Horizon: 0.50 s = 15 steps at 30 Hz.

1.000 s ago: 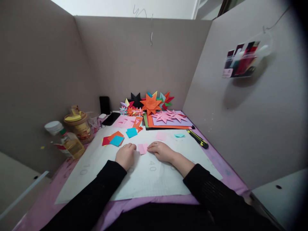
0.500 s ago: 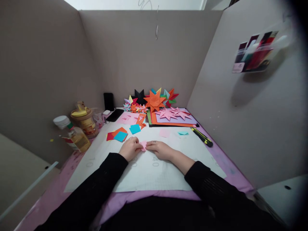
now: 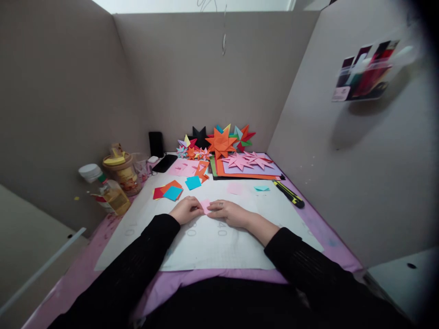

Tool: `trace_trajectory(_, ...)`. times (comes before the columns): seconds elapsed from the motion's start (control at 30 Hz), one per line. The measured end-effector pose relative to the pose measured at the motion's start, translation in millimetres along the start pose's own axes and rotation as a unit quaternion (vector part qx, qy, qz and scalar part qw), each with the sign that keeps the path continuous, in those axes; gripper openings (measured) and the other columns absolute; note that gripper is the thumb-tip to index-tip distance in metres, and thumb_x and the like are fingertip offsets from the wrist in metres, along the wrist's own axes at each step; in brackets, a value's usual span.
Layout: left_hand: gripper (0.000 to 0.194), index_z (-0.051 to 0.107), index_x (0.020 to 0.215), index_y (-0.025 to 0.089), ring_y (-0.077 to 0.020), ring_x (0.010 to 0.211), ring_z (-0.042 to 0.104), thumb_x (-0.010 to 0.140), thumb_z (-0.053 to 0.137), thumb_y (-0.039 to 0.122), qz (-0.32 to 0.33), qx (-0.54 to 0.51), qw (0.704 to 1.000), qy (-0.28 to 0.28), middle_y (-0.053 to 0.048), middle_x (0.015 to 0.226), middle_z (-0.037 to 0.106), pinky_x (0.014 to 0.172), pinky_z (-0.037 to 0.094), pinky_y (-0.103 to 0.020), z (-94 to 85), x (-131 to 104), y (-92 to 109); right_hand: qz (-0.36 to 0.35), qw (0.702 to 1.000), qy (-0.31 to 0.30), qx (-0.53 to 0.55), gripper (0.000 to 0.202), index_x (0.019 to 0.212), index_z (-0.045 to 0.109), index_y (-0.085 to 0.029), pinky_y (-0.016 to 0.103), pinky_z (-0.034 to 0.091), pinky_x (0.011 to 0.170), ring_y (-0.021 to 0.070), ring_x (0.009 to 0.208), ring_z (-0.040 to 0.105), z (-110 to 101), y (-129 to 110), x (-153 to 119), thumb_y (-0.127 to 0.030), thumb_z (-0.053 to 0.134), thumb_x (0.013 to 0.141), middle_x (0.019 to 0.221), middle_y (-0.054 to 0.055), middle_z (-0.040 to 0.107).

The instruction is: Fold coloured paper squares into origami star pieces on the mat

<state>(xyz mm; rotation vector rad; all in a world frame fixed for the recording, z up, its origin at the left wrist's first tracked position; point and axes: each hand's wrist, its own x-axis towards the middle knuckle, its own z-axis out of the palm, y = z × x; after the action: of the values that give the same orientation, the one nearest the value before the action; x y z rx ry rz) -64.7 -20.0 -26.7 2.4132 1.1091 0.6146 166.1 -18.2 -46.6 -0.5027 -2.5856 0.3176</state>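
Note:
Between my two hands lies a small piece of pink paper (image 3: 205, 206) on the white mat (image 3: 240, 251). My left hand (image 3: 187, 209) pinches its left edge between thumb and fingers. From the other side, my right hand (image 3: 228, 212) has its fingers closed on the paper's right edge. The fingertips cover parts of the sheet, so any crease there is hidden. Just beyond my hands are a loose pink paper square (image 3: 235, 188) and a folded light-teal paper piece (image 3: 262, 188). To the left, blue paper squares (image 3: 173, 193) overlap orange and red ones.
A yellow-black utility knife (image 3: 288, 194) rests at the right edge. Folded paper stars (image 3: 221, 142) stand at the back, and pink stars (image 3: 239, 161) lie on stacked coloured sheets. A glue bottle (image 3: 115, 197), a tub (image 3: 122, 171) and a phone (image 3: 165, 163) are on the left.
The pink paper shows more of its surface between my hands, which have shifted only slightly. The whole view has tilted a little.

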Motion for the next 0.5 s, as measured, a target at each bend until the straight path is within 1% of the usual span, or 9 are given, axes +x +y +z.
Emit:
trace_trajectory(0.1, 0.023, 0.066, 0.074, 0.017, -0.0171, 0.078, 0.052, 0.078, 0.055, 0.037, -0.012, 0.015, 1.000, 0.005, -0.005, 0.077, 0.060, 0.074, 0.039, -0.028, 0.9, 1.5, 1.7, 0.039, 0.999, -0.004, 0.032, 0.042, 0.109, 0.061, -0.020, 0.034, 0.041, 0.095, 0.0165, 0.110, 0.051, 0.6, -0.7, -2.3, 0.000, 0.043, 0.076, 0.116, 0.007, 0.059)
trace_trajectory(0.2, 0.021, 0.064, 0.071, 0.017, -0.0175, 0.079, 0.052, 0.078, 0.052, 0.032, -0.027, 0.034, 0.999, 0.014, -0.006, 0.079, 0.059, 0.075, 0.039, -0.029, 3.6, 3.7, 3.5, 0.061, 0.998, -0.009, 0.034, 0.052, 0.115, 0.057, -0.018, 0.034, 0.041, 0.096, 0.0162, 0.110, 0.051, 0.2, -2.1, -2.6, 0.003, 0.042, 0.070, 0.119, 0.007, 0.057)
trace_trajectory(0.3, 0.021, 0.063, 0.070, 0.017, -0.0179, 0.079, 0.052, 0.077, 0.050, 0.030, -0.049, 0.051, 0.997, 0.021, -0.006, 0.080, 0.058, 0.076, 0.039, -0.030, 7.0, 6.3, 5.7, 0.053, 0.998, -0.013, 0.019, 0.048, 0.112, 0.059, -0.019, 0.035, 0.041, 0.094, 0.0173, 0.109, 0.051, -0.1, -2.8, -1.2, 0.001, 0.043, 0.072, 0.119, 0.008, 0.057)
trace_trajectory(0.5, 0.018, 0.063, 0.069, 0.017, -0.0184, 0.079, 0.052, 0.075, 0.050, 0.028, -0.073, 0.073, 0.994, 0.031, -0.006, 0.080, 0.057, 0.077, 0.039, -0.030, 12.1, 10.1, 7.3, 0.029, 1.000, 0.009, 0.000, 0.039, 0.104, 0.063, -0.020, 0.038, 0.040, 0.093, 0.0197, 0.109, 0.047, -1.2, -3.3, 2.0, 0.000, 0.048, 0.073, 0.112, 0.009, 0.059)
